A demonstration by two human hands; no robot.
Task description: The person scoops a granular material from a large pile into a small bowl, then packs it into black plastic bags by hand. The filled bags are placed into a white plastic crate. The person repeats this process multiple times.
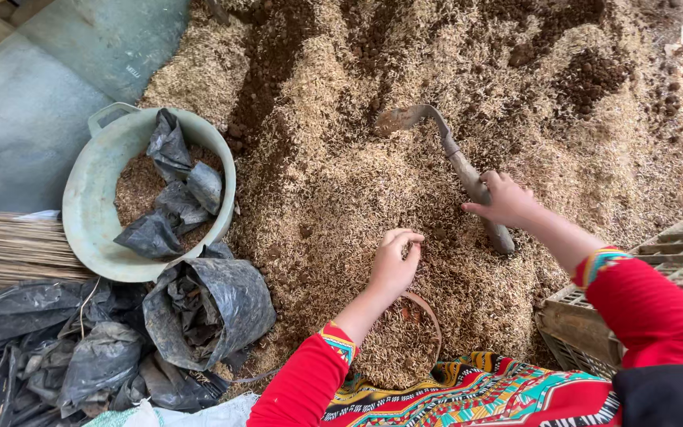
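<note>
Hands: our right hand (507, 202) grasps the trowel (450, 162); our left hand (393, 265), cupped, scoops husks (341, 182) near the basin (88, 205).

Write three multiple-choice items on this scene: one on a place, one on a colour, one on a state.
1. Where does the basin sit?
A. Left of the husk pile
B. On the crate
C. Behind the person

2. What colour are the sleeves?
A. Blue
B. Red
C. White

3. How is the trowel held?
A. Lying untouched
B. Gripped by the right hand
C. Gripped by both hands

Answers: 1 A, it stands left of the husk pile; 2 B, both arms show red cloth; 3 B, only the right hand closes on its handle, while the left hand touches husks.
</note>
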